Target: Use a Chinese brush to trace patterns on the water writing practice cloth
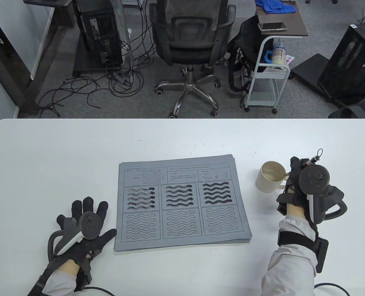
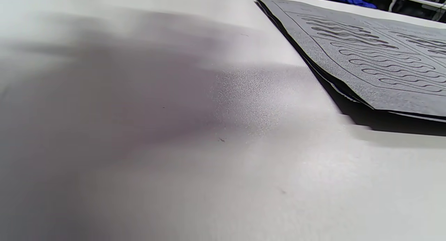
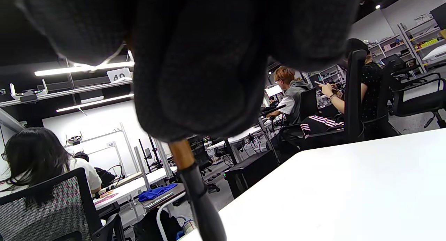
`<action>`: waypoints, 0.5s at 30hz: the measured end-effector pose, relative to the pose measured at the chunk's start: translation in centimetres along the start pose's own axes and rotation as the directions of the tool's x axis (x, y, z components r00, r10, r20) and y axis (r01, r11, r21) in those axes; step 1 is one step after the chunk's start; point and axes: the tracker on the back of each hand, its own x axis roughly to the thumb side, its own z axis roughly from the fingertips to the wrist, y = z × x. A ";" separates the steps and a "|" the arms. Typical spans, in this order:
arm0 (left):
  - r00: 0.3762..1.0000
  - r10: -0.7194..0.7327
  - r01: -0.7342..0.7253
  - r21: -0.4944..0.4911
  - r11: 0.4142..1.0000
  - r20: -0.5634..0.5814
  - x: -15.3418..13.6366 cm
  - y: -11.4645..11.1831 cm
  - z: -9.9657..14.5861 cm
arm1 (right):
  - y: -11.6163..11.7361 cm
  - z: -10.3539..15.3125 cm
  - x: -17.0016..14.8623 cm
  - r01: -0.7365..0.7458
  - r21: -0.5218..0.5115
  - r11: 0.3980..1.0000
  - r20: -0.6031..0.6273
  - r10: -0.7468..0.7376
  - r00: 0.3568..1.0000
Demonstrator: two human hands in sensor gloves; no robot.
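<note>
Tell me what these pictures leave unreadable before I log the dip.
- Brush tip: table view, hidden behind the cream ceramic mug rim and the gloved right hand; right wrist view, the dark brush shaft is cut off by the bottom edge.
- Water level in the mug: too small to tell.
- Gloved left hand: absent from the blurred left wrist view.

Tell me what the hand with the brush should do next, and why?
Probably lift the brush out of the cup and carry it left to the cloth. The right hand holds it at the cup's rim, and the bottom three boxes are outlines only, not yet traced.
</note>
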 end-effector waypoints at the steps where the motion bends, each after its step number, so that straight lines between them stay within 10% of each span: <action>1: 1.000 0.000 0.000 -0.001 1.000 -0.003 0.0 0.0 0.0 | -0.1 0.1 0.1 -0.001 0.000 1.000 -0.002 0.001 1.000; 15: 0.991 -0.070 0.069 -0.012 0.998 -0.117 -0.5 -0.2 -0.5 | -3.0 4.4 5.3 0.218 0.077 0.973 0.125 -0.226 0.966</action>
